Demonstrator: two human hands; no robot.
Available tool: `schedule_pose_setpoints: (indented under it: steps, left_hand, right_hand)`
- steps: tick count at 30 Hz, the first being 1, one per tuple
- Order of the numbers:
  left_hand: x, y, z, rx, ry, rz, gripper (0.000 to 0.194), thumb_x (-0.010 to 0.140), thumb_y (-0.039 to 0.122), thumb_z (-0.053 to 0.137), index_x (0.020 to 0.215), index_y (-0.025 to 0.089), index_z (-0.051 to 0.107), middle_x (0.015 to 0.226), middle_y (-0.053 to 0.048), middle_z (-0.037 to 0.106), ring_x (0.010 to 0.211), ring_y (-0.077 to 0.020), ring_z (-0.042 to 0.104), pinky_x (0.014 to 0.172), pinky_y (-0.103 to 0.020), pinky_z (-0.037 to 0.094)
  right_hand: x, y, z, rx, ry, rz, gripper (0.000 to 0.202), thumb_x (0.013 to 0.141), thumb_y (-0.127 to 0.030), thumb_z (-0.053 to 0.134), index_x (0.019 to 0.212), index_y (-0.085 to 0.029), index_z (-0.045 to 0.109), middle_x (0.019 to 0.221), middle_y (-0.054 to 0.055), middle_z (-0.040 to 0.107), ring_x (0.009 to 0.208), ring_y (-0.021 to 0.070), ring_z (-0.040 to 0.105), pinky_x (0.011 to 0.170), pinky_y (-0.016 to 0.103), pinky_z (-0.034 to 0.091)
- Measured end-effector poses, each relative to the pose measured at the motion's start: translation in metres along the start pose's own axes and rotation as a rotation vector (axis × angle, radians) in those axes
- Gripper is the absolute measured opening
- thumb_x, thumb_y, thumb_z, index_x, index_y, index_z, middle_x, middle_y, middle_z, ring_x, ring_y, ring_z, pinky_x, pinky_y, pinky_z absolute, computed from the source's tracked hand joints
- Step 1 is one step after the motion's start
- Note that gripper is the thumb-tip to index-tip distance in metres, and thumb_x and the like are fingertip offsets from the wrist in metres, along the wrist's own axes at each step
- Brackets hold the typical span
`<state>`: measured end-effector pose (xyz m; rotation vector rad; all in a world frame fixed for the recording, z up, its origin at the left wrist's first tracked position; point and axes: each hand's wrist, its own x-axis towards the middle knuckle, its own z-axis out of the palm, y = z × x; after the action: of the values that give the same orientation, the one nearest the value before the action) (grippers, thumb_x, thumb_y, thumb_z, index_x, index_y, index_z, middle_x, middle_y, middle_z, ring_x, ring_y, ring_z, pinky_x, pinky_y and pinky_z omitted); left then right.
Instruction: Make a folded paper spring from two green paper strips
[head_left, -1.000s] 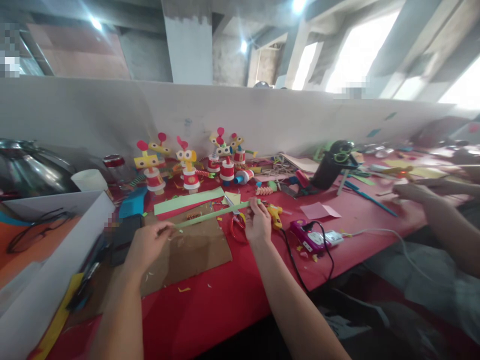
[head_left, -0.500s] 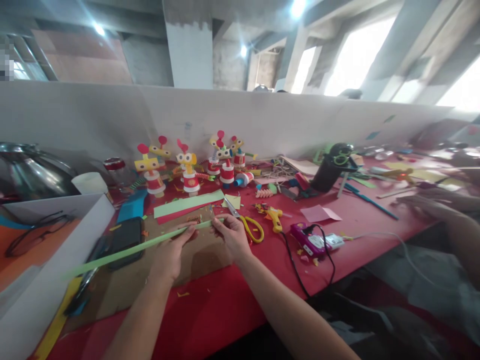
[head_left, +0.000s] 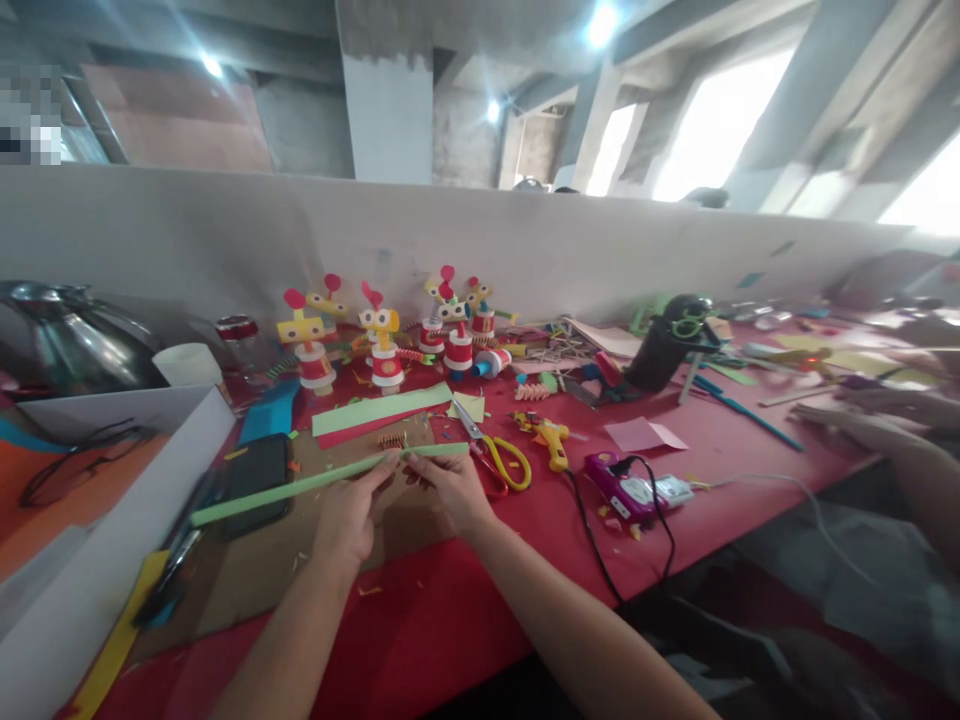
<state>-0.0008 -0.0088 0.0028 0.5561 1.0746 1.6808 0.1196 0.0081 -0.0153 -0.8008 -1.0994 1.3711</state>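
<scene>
A long, narrow light-green paper strip (head_left: 292, 486) is stretched between my hands above a brown cardboard sheet (head_left: 247, 575). My left hand (head_left: 356, 505) pinches it near the middle, and its longer end runs out to the left over a black phone (head_left: 259, 480). Close beside it, my right hand (head_left: 446, 485) pinches the strip too, with a short end sticking out to the right. Behind the fingers lies a small coiled paper spring (head_left: 391, 440). Yellow-handled scissors (head_left: 506, 462) rest just right of my right hand. A wider green paper piece (head_left: 382, 408) lies beyond the cardboard.
Several paper-cup figures (head_left: 384, 365) stand along the white partition (head_left: 225, 240). To the right are a yellow glue gun (head_left: 553, 442), a purple power strip (head_left: 619, 485) with cords, and a black holder (head_left: 660, 355). A white box (head_left: 180, 430) borders the left. Another person's hand (head_left: 847, 425) is far right.
My hands have come closer together on the strip. My right hand has slid left along it, so a longer end now shows to the right. The strip's left end has moved rightward.
</scene>
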Motion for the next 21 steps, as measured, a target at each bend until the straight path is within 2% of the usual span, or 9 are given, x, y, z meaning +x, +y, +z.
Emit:
schedule_pose_setpoints:
  steps: [5, 9, 13, 18, 21]
  left_hand:
    - [0.017, 0.012, -0.015, -0.086, 0.056, -0.009, 0.029, 0.044, 0.020, 0.086, 0.061, 0.013, 0.064, 0.055, 0.003, 0.059, 0.050, -0.0054, 0.050, 0.047, -0.016, 0.040]
    - [0.031, 0.023, -0.029, -0.213, 0.082, 0.011, 0.032, 0.045, 0.015, 0.085, 0.061, 0.015, 0.058, 0.053, 0.007, 0.053, 0.049, -0.0038, 0.046, 0.045, -0.015, 0.036]
    - [0.030, 0.020, -0.028, -0.243, 0.037, 0.005, 0.030, 0.049, 0.015, 0.083, 0.064, 0.016, 0.058, 0.056, 0.007, 0.054, 0.050, -0.0044, 0.047, 0.048, -0.016, 0.038]
    - [0.014, 0.005, -0.011, -0.167, -0.043, -0.078, 0.023, 0.051, 0.015, 0.083, 0.064, 0.015, 0.064, 0.059, 0.003, 0.060, 0.051, -0.0052, 0.049, 0.048, -0.017, 0.039]
    - [0.007, -0.001, -0.004, -0.162, -0.086, -0.123, 0.020, 0.052, 0.013, 0.082, 0.066, 0.014, 0.068, 0.062, 0.001, 0.064, 0.053, -0.0068, 0.051, 0.051, -0.020, 0.040]
  right_hand:
    - [0.007, -0.009, -0.020, 0.108, 0.241, 0.019, 0.021, 0.063, -0.034, 0.077, 0.057, -0.016, 0.068, 0.052, -0.001, 0.060, 0.047, 0.0073, 0.045, 0.048, 0.022, 0.033]
    - [0.010, -0.014, -0.026, 0.205, 0.357, 0.019, 0.020, 0.058, -0.031, 0.080, 0.058, -0.016, 0.067, 0.054, -0.001, 0.060, 0.047, 0.0076, 0.045, 0.045, 0.021, 0.031]
    - [0.009, -0.013, -0.023, 0.213, 0.273, -0.025, 0.021, 0.060, -0.034, 0.079, 0.066, -0.017, 0.068, 0.056, -0.002, 0.060, 0.048, 0.0075, 0.046, 0.045, 0.021, 0.031]
    - [0.005, -0.008, -0.016, 0.080, 0.171, -0.016, 0.024, 0.066, -0.038, 0.075, 0.060, -0.016, 0.068, 0.050, -0.001, 0.058, 0.046, 0.0072, 0.043, 0.046, 0.023, 0.030]
    - [0.002, -0.006, -0.012, 0.054, 0.119, -0.006, 0.020, 0.066, -0.036, 0.075, 0.065, -0.016, 0.071, 0.051, -0.001, 0.058, 0.046, 0.0074, 0.043, 0.046, 0.023, 0.029]
